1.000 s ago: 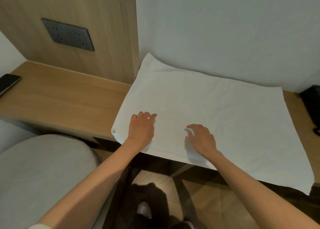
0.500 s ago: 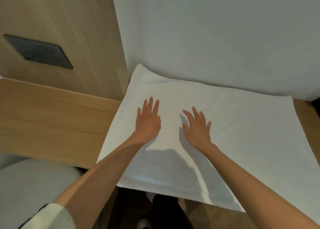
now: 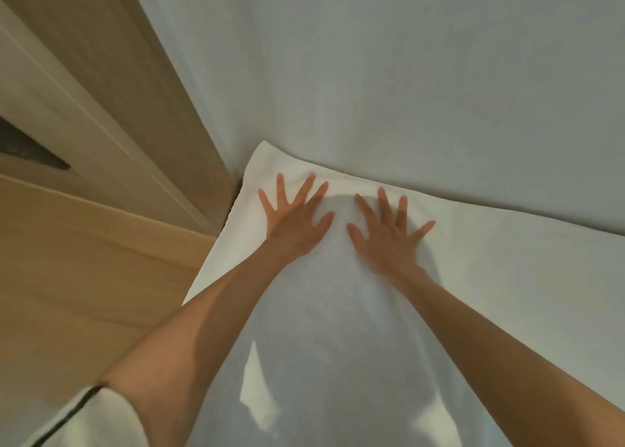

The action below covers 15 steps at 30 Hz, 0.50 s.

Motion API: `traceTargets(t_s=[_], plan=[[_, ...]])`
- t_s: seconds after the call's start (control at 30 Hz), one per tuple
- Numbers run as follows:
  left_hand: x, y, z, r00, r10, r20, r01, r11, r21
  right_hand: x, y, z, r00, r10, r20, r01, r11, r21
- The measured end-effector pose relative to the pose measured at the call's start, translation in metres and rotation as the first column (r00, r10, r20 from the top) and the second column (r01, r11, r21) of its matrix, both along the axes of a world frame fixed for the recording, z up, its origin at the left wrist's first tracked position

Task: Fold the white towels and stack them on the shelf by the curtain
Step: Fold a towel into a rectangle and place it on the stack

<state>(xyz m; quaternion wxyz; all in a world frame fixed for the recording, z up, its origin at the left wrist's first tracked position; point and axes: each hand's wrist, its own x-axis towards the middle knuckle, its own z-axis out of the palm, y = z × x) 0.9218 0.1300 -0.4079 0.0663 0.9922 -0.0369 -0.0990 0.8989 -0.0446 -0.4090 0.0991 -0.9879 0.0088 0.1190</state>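
Both hands lay flat and released, fingers straight and spread, palms pressing down on a white towel: the left hand [image 3: 294,223] near the cloth's far left corner, the right hand [image 3: 389,237] just beside it, thumbs pointing toward each other without touching. Neither hand gripped anything. Bare forearms reached in from the near edge, and a pale sleeve [image 3: 94,419] with a dark line of trim showed at the left elbow.

The towel [image 3: 490,277] lay spread open and unfolded on the table, covering its right-hand part. Its far edge met the back of the table and its far left corner sat tucked into the angle where the backing surfaces joined. The person's shadow fell across the middle of the cloth, broken by small patches of light near the near edge.

To the left the light wood table [image 3: 84,271] lay bare-grained. A matching wood panel [image 3: 111,91] rose behind it, carrying a dark socket plate [image 3: 23,149], cut off by the frame's left side. Behind the towel stood a plain, pale surface [image 3: 372,74]; whether wall or curtain could not be told.
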Motion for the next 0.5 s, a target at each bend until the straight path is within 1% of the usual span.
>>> traceTargets(t_s=[0.13,0.27,0.4,0.5], plan=[[0.013,0.015,-0.008,0.988,0.132,0.081,-0.131,0.991,-0.022,-0.001,-0.011,-0.009,0.993,0.049,0.106,-0.045,0.998,-0.040],[0.018,0.014,-0.011,0.983,0.145,0.111,-0.144,0.989,-0.011,0.003,-0.011,-0.012,0.988,0.064,0.140,-0.057,0.997,-0.053],[0.017,0.013,-0.008,0.986,0.156,0.065,-0.154,0.988,-0.030,0.004,-0.013,-0.012,0.991,0.061,0.115,-0.057,0.998,-0.034],[0.002,0.007,0.000,0.986,0.169,0.012,-0.167,0.980,-0.105,0.006,-0.012,-0.004,0.997,0.068,0.035,-0.069,0.997,0.033]])
